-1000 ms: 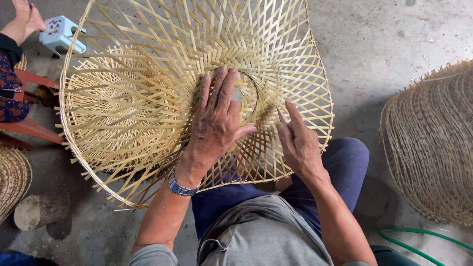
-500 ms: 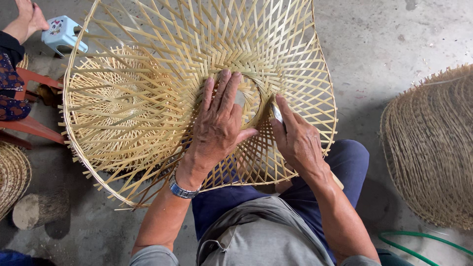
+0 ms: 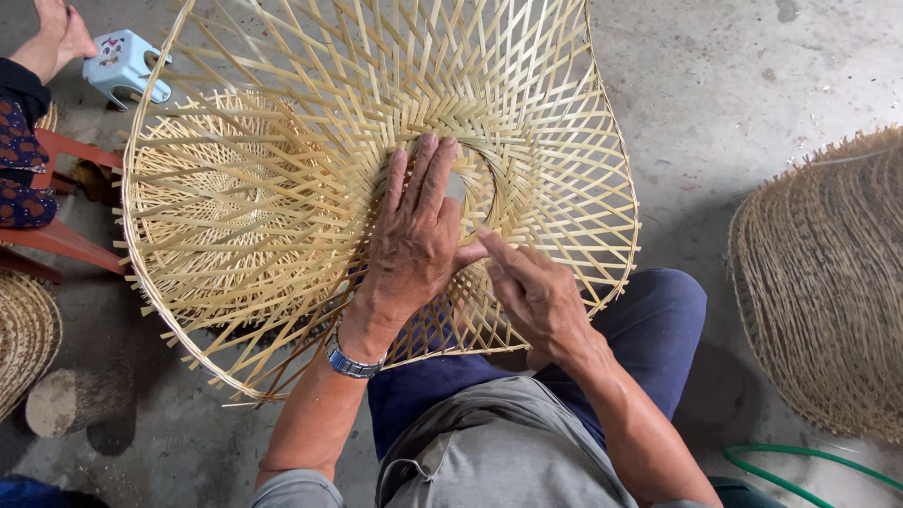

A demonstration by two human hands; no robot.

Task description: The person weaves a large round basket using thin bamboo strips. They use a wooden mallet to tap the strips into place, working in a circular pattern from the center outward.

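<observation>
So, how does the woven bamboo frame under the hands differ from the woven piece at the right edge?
The bamboo frame is pale yellow, with an open lattice; the woven piece is browner and much denser. The frame rests on the person's lap under the left hand and right hand; the piece lies untouched on the concrete floor. Both look rounded and hand-woven.

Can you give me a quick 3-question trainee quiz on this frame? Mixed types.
1. True or false: the left hand lies palm down, fingers spread, on the open-weave bamboo frame.
2. Which wrist carries the wristwatch? A) left B) right C) neither
3. Fill in: the green hose lies on the concrete floor at the person's ______ side.

Key
1. True; its fingertips reach the ring-shaped opening at the centre of the weave.
2. A; the right hand has a bare wrist.
3. Right, below the second woven piece.
</observation>
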